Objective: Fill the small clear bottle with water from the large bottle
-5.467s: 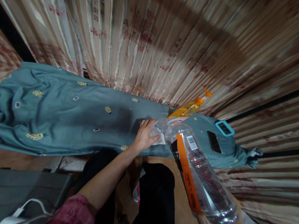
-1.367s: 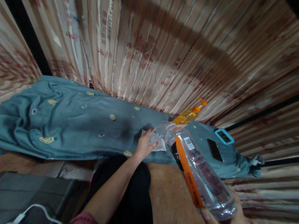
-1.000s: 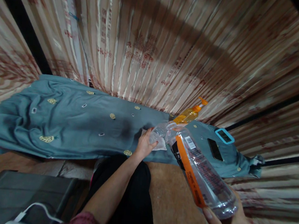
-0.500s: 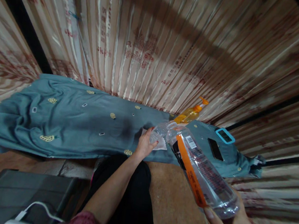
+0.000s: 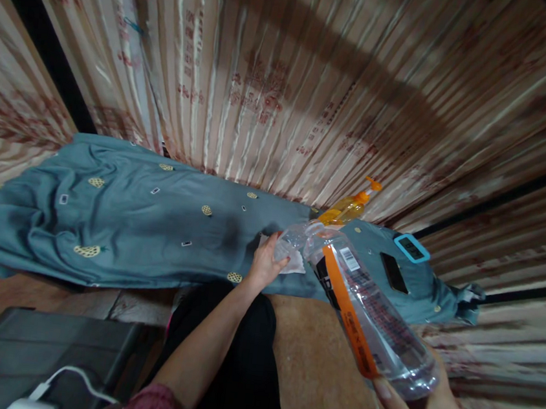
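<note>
My right hand (image 5: 432,403) grips the base of a large clear plastic bottle (image 5: 364,305) with an orange and black label and a barcode. The bottle is tilted, its neck pointing up and left, away from me. My left hand (image 5: 267,262) is closed around a clear plastic container (image 5: 291,242), whose exact kind I cannot make out. The bottle's neck end meets or overlaps that container; whether they touch is unclear. Under my left hand lies a white tissue (image 5: 296,265) on the teal cloth (image 5: 154,218).
Behind the bottle stands a yellow pump bottle (image 5: 345,209). To the right lie a dark phone (image 5: 393,272) and a blue-framed digital clock (image 5: 411,248). A pleated curtain (image 5: 266,86) hangs behind the cloth-covered surface. At lower left, a white charger with cable (image 5: 32,405) rests on a grey stool (image 5: 43,349).
</note>
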Available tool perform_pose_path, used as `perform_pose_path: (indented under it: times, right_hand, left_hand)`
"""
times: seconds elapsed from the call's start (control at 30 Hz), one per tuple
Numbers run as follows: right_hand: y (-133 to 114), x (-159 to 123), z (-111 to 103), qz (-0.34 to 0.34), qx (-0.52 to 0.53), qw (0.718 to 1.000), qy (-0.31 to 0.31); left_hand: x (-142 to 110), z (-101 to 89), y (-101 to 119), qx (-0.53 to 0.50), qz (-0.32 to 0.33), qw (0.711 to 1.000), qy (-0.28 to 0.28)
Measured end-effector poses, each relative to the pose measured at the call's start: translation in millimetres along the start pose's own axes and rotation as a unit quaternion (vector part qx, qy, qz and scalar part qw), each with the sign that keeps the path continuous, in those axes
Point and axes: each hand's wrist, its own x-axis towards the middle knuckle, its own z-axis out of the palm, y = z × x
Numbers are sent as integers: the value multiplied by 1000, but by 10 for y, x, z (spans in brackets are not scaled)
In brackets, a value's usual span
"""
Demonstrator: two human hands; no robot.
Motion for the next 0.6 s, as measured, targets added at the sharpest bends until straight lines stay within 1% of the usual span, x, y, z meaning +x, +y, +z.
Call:
perform_pose_path:
  times: [0.23,0.43,0.6]
  right_hand:
    - [39,-31,8,12,1,1000,-3]
    - [59,-48,-9,36,7,999,-12]
    - [-7,-8,-10,49,6,999,-8]
  left_hand:
    - [-7,-2,30,2,-5,1000,0]
    - [-7,-4,30,-5,-12,1000,-1]
    - [-9,6,8,0,-3,1000,6]
